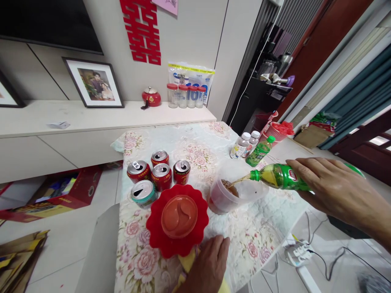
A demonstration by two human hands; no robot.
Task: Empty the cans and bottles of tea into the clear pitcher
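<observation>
My right hand (326, 187) is wrapped around a green-labelled plastic drink bottle (275, 176), held almost level with its neck to the left. Brownish liquid streams from the mouth into a translucent plastic container (218, 199), which has some of the same liquid in it. My left hand (210, 260) rests at the table's near side, fingers close together and stretched forward over a yellow cloth (189, 260). Just beyond it lies a red scalloped dish (155, 228) with a round raised middle. Several opened drink cans (161, 177) stand behind the dish, one of them teal (143, 194).
Two white-capped bottles (240, 146) and a green-capped bottle (259, 152) stand at the table's (146, 264) back right. Behind is a white cabinet (134, 116) with red-lidded jars (182, 97) and a framed photo (93, 83). A power strip (301, 254) and cables lie on the right floor.
</observation>
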